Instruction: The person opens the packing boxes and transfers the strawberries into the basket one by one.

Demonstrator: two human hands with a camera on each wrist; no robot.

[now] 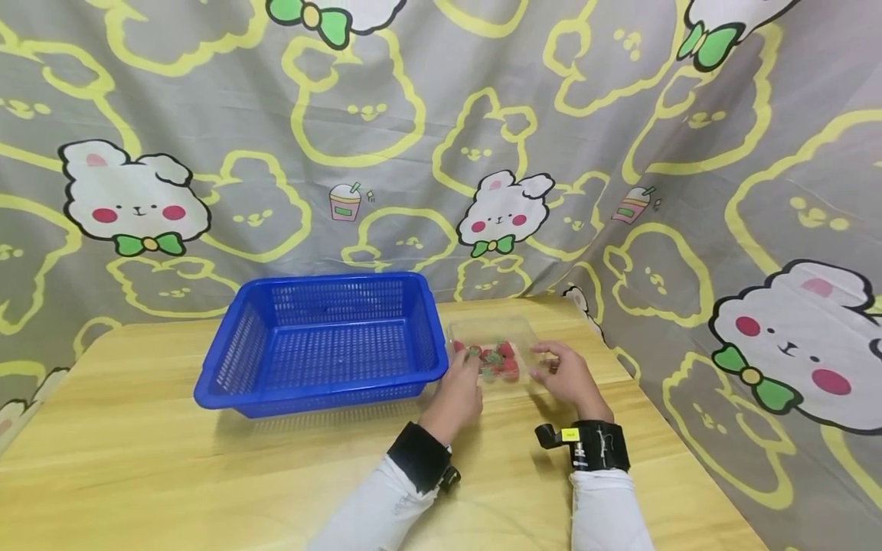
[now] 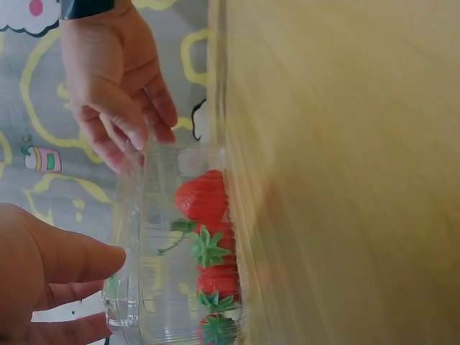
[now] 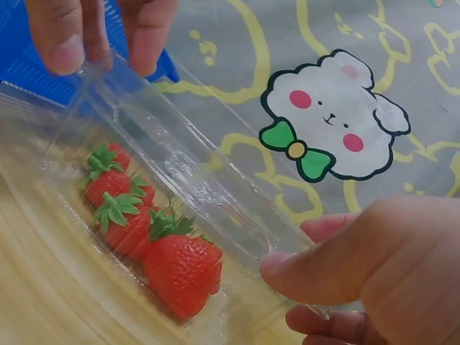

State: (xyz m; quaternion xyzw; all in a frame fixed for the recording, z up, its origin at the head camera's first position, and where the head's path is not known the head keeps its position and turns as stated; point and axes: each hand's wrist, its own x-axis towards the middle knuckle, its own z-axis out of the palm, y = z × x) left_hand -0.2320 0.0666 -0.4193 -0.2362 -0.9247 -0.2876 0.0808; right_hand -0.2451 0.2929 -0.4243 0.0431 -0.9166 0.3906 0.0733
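A blue, rectangular, latticed plastic basket (image 1: 338,356) shows no fruit inside. At its three o'clock stands a clear rectangular plastic box (image 1: 485,327), its edge pinched by the right hand (image 1: 570,375) at four o'clock and, seemingly, the left hand (image 1: 456,394) at seven. Red, green-leaved strawberries (image 3: 183,277) lie inside; work looks barely begun.

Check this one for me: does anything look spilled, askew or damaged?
Nothing stands out. The strawberries lie inside the clear plastic container, the blue plastic basket stands upright on the wooden table, and no spill or damage is visible.
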